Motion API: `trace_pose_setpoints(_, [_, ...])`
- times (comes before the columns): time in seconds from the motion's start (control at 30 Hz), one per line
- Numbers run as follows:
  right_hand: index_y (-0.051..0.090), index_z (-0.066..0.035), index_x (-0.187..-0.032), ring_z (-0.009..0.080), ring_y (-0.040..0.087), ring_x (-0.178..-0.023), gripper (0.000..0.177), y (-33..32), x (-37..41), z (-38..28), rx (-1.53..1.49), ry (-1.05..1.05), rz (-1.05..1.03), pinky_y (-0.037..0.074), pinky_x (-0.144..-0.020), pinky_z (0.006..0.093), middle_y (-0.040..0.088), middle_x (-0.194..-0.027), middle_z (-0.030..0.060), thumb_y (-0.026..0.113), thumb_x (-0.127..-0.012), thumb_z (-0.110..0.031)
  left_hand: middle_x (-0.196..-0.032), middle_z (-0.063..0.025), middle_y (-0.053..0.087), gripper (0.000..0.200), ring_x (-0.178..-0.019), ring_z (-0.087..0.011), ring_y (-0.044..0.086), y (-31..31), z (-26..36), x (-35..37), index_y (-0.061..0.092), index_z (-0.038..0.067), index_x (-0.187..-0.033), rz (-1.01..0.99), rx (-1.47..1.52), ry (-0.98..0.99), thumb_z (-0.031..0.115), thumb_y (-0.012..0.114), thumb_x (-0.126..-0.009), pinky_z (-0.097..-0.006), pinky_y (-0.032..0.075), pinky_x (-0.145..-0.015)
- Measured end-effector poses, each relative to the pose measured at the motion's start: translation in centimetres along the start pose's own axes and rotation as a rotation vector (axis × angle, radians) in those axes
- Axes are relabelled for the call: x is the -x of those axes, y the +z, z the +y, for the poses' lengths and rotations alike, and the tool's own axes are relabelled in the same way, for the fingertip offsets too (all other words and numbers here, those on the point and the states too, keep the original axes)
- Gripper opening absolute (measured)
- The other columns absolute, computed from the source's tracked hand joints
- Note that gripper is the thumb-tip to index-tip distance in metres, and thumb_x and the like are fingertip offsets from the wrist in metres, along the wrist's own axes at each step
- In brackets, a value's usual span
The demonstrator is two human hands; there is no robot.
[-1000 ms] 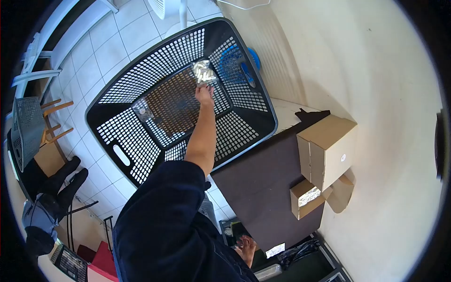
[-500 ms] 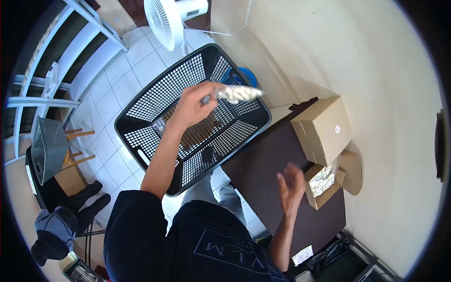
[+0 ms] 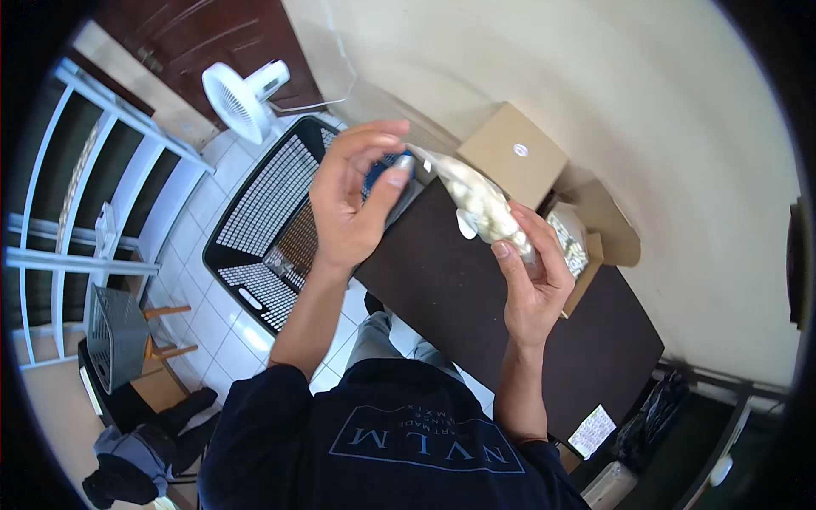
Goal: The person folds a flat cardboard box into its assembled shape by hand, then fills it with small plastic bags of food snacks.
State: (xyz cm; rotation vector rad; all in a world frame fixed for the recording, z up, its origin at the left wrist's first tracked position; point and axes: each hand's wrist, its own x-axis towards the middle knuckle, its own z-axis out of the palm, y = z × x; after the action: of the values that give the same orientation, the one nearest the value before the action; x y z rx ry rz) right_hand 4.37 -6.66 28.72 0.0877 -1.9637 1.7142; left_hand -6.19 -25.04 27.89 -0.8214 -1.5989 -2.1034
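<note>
A clear plastic bag of small white pieces (image 3: pixel 478 202) hangs over the dark table, tilted, its lower right end in my right hand (image 3: pixel 537 285). My right thumb and fingers are closed around that end. My left hand (image 3: pixel 350 200) is raised by the bag's upper left end, thumb and fingers apart. Whether it touches the bag's edge is hard to see. Behind and below my left hand stands a large black perforated basket (image 3: pixel 265 217), partly hidden by my hand and arm.
On the dark brown table (image 3: pixel 442 280) are a closed cardboard box (image 3: pixel 514 157) and an open cardboard box (image 3: pixel 586 276) holding more white pieces. A written paper (image 3: pixel 592 432) lies at its near right. A white fan (image 3: pixel 238 98) stands beyond the basket. Another person (image 3: pixel 136 450) is at lower left.
The bag has gone from my left hand over the basket to my right hand over the table. My left hand has opened. The view has turned toward the table.
</note>
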Motion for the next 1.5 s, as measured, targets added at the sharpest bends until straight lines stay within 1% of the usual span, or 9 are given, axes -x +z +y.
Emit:
trace_pose_setpoints(0.2, [0.057,0.006,-0.118,0.0203,0.063,-0.097,0.027,-5.9,3.1,-1.4,-0.352,0.178,0.183,0.06,-0.074,0.0335,0.06,-0.111,0.0164,0.059,-0.092,-0.001,-0.126,-0.014,0.053,0.053,-0.117,-0.0201,0.051,11.4,-0.7,6.0,0.042,-0.004,-0.132,-0.137,0.544,-0.47,0.026,0.062,-0.093,-0.0352,0.046,-0.095])
trace_pose_setpoints(0.37, [0.051,0.005,-0.118,0.0166,0.063,-0.091,0.025,-10.6,5.9,-1.1,-0.559,0.348,0.114,0.062,-0.069,0.035,0.061,-0.105,0.0127,0.051,-0.098,-0.009,-0.104,-0.0083,0.065,0.031,-0.093,-0.0105,0.06,17.6,1.9,7.0,0.056,-0.005,-0.117,-0.134,0.366,-0.509,0.018,0.058,-0.096,-0.0258,0.049,-0.082])
trace_pose_setpoints(0.53, [0.053,0.003,-0.113,0.0137,0.061,-0.09,0.022,-14.2,7.5,-0.8,-0.423,0.292,0.221,0.051,-0.077,0.0272,0.061,-0.105,0.0112,0.058,-0.095,-0.009,-0.089,-0.0058,0.068,0.026,-0.077,-0.0077,0.06,20.9,2.5,8.5,0.062,-0.004,-0.106,-0.176,0.135,-0.429,0.019,0.06,-0.095,-0.0242,0.049,-0.069])
trace_pose_setpoints(0.73, [0.056,0.005,-0.111,0.0117,0.061,-0.09,0.027,-16.2,7.7,-1.3,-0.379,0.261,0.263,0.049,-0.08,0.026,0.065,-0.102,0.0103,0.067,-0.088,-0.004,-0.08,-0.0067,0.067,0.028,-0.071,-0.0071,0.06,22.3,2.2,10.4,0.061,-0.005,-0.102,-0.302,-0.114,-0.294,0.021,0.065,-0.092,-0.0241,0.049,-0.064])
trace_pose_setpoints(0.83, [0.058,0.006,-0.108,0.0123,0.062,-0.092,0.026,-16.8,7.9,-1.0,-0.495,0.27,0.336,0.05,-0.082,0.0264,0.066,-0.102,0.012,0.069,-0.086,-0.002,-0.083,-0.0074,0.068,0.029,-0.074,-0.0078,0.061,22.4,2.5,10.8,0.059,-0.004,-0.104,-0.326,0.004,-0.443,0.017,0.07,-0.088,-0.0242,0.05,-0.064])
trace_pose_setpoints(0.9, [0.058,0.006,-0.107,0.0126,0.063,-0.093,0.023,-17.4,8.2,-0.4,-0.495,0.309,0.388,0.05,-0.083,0.0268,0.067,-0.103,0.0134,0.067,-0.087,-0.002,-0.088,-0.0087,0.068,0.032,-0.078,-0.0085,0.062,21.7,3.0,11.1,0.057,-0.003,-0.107,-0.512,0.051,-0.695,0.013,0.074,-0.084,-0.024,0.051,-0.067])
trace_pose_setpoints(0.93, [0.058,0.006,-0.107,0.0126,0.063,-0.093,0.023,-17.7,8.3,-0.1,-0.496,0.311,0.394,0.05,-0.083,0.0268,0.067,-0.103,0.0134,0.067,-0.087,-0.002,-0.098,-0.0098,0.066,0.036,-0.089,-0.0101,0.062,21.5,2.9,11.3,0.054,-0.003,-0.111,-0.546,0.088,-0.688,0.009,0.073,-0.084,-0.0242,0.05,-0.08])
trace_pose_setpoints(1.27, [0.059,0.004,-0.103,0.0104,0.064,-0.085,0.02,-18.0,9.5,0.8,-0.468,0.372,0.345,0.052,-0.076,0.0244,0.068,-0.096,0.0117,0.068,-0.087,-0.003,-0.097,-0.0092,0.067,0.041,-0.086,-0.0106,0.062,20.8,2.4,12.4,0.05,-0.002,-0.117,-0.518,0.169,-0.75,0.005,0.072,-0.084,-0.0246,0.051,-0.078])
trace_pose_setpoints(1.5, [0.059,0.004,-0.102,0.0091,0.063,-0.082,0.018,-17.9,11.5,1.5,-0.461,0.431,0.323,0.052,-0.073,0.0232,0.068,-0.095,0.0112,0.068,-0.087,-0.002,-0.095,-0.0076,0.066,0.025,-0.085,-0.0096,0.062,21.8,1.4,13.9,0.057,-0.001,-0.105,-0.423,0.211,-0.788,0.006,0.071,-0.086,-0.0244,0.051,-0.076])
